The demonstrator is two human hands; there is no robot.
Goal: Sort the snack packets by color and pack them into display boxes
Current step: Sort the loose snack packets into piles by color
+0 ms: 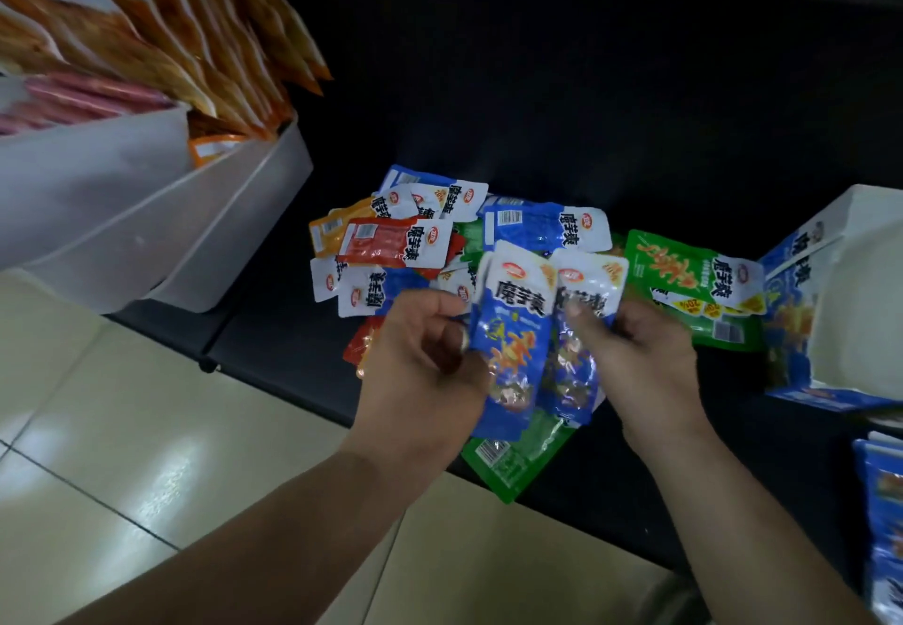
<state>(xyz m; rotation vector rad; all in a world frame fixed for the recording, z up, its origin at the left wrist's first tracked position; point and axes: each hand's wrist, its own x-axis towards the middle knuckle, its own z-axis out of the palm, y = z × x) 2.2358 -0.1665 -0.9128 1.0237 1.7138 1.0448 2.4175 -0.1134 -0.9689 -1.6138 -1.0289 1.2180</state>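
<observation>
A heap of small snack packets in blue, red, orange and green lies on a dark shelf. My left hand grips a blue packet upright above the heap. My right hand holds a second blue packet right beside the first; the two touch along their edges. A green packet lies to the right of the heap, and another green packet lies under my hands at the shelf's front edge. A blue-printed display box stands open at the right.
White plastic bins with large orange and pink packs stand at the upper left. More blue packets are stacked at the lower right edge. A pale tiled floor lies below the shelf's front edge. The shelf's back is dark.
</observation>
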